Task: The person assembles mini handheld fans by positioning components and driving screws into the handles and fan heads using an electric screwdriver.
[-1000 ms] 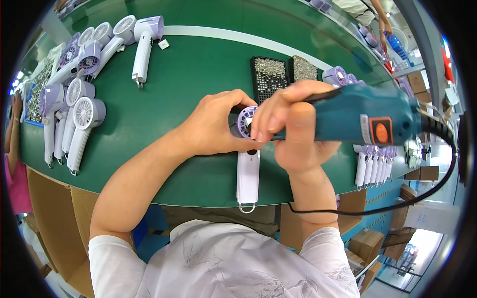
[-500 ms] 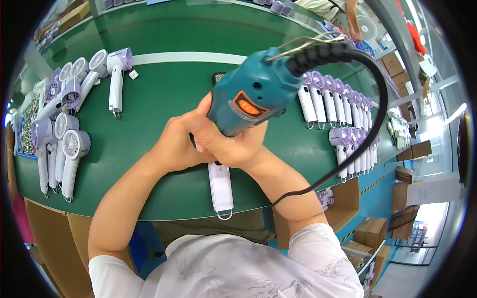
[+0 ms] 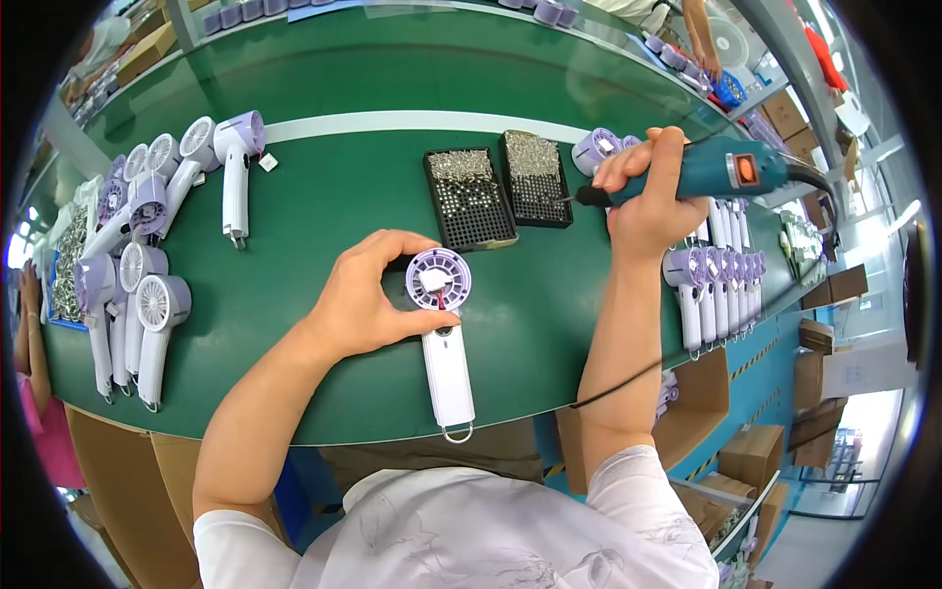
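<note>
A white and purple handheld fan (image 3: 449, 378) lies on the green table in front of me, its wire loop toward my body. My left hand (image 3: 378, 294) is closed round its head, thumb on one side and fingers on the other. Inside the round head some red wire and a white piece show. My right hand (image 3: 655, 191) grips a teal electric screwdriver (image 3: 714, 169), held sideways with its dark tip pointing left. That tip is close to the right one of two black screw trays (image 3: 535, 177); whether it touches cannot be made out. The other screw tray (image 3: 471, 201) stands beside it.
Several fans (image 3: 152, 304) are grouped at the left, near a blue tray of metal parts (image 3: 69, 260). More fans (image 3: 716, 285) stand in rows at the right. The screwdriver's black cable (image 3: 618, 385) crosses my right forearm. Cardboard boxes (image 3: 702, 393) sit below the table's right edge.
My right hand has carried the screwdriver off the fan, right and away toward the screw trays, turning it sideways. My left hand has come off the tool and stays on the fan, now uncovered.
</note>
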Action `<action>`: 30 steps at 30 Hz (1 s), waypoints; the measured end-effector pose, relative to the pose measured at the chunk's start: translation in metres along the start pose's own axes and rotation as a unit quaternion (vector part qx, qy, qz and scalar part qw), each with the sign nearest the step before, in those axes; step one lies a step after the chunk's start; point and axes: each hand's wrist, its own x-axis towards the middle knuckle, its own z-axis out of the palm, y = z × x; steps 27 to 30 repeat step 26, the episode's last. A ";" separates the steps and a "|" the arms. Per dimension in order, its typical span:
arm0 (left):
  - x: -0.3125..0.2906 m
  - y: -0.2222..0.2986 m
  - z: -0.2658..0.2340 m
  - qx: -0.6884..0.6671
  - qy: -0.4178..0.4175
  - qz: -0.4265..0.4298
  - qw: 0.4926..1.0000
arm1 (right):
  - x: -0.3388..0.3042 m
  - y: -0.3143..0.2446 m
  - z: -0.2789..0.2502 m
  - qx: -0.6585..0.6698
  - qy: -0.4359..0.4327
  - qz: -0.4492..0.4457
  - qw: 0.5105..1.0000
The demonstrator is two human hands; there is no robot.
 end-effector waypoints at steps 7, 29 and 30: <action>-0.003 0.001 -0.003 0.062 0.001 0.041 0.997 | 0.004 0.031 -0.018 -0.064 0.097 0.059 0.991; -0.004 -0.002 0.000 0.051 0.023 0.115 0.992 | 0.001 0.044 -0.023 -0.087 0.074 0.057 0.992; -0.004 -0.002 0.000 0.051 0.023 0.115 0.992 | 0.001 0.044 -0.023 -0.087 0.074 0.057 0.992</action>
